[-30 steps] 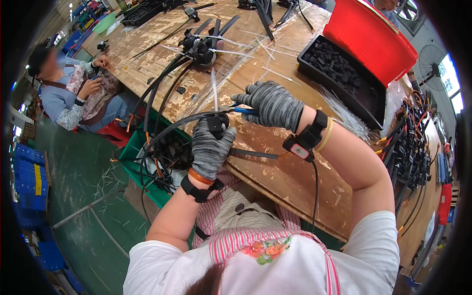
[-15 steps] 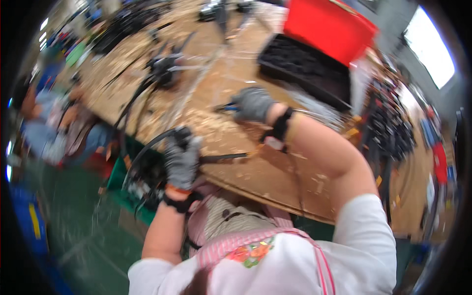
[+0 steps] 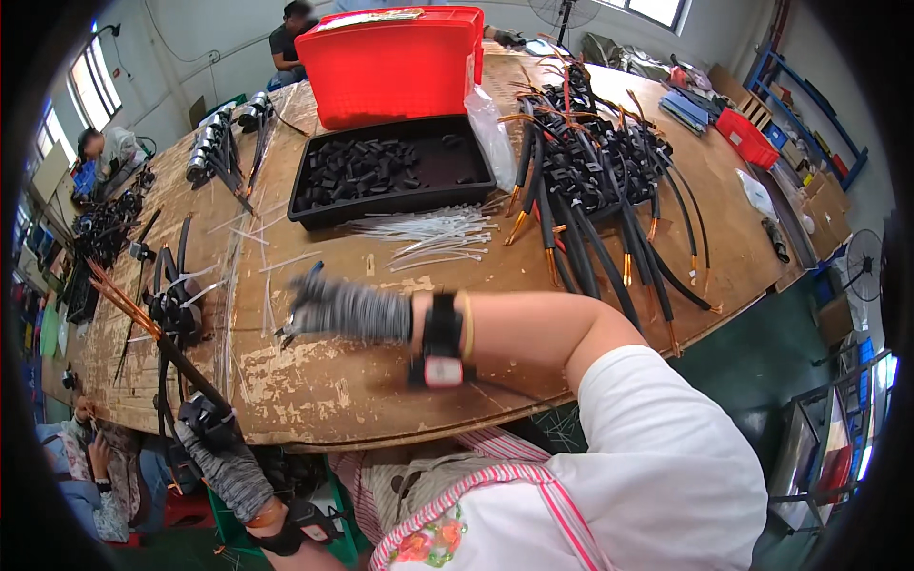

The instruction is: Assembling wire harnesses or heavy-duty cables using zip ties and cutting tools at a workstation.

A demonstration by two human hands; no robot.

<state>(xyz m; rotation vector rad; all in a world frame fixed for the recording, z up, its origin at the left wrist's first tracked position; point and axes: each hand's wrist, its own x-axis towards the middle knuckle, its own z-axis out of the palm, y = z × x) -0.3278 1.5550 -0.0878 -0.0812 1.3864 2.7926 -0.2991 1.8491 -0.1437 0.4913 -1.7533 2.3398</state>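
Note:
My left hand [image 3: 228,473], in a grey glove, is closed around a thick black cable [image 3: 195,376] at the table's near left edge. A black block [image 3: 208,419] sits on the cable beside my fingers, and bare copper strands [image 3: 124,300] fan out at its far end. My right hand [image 3: 347,309], also gloved and smeared by motion, is over the table, closed on small blue-handled pliers [image 3: 317,269]; most of the tool is hidden. Between the hands and farther left lie black cable pieces with white ties [image 3: 178,309].
A black tray [image 3: 297,211] of small black parts stands ahead, a red bin [image 3: 395,71] behind it. White cable ties [image 3: 433,233] lie before the tray. Many black cables [image 3: 609,167] are heaped at right. A green crate [image 3: 224,523] is below the table edge. Other people sit at left and back.
The view has swung and now shows more of the table's far side. My left hand, with the cable, sits lower and farther left; my right hand has shifted left with the pliers.

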